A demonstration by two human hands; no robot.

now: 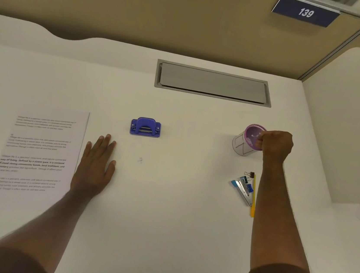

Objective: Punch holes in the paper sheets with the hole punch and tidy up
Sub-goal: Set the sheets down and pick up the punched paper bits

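While the right hand [275, 145], fingers curled together over the pink-rimmed mesh pen cup [247, 142], holds nothing discernible, and the left hand [96, 164] lies flat and spread: a nudge could topple it.

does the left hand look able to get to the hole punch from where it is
Probably yes. The left hand lies flat and empty on the desk, beside the paper sheets. The hole punch sits just beyond its fingers, slightly to the right, with only bare desk between them.

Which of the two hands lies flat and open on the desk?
The left hand, palm down beside the paper sheets. The right hand is closed at the purple cup's rim.
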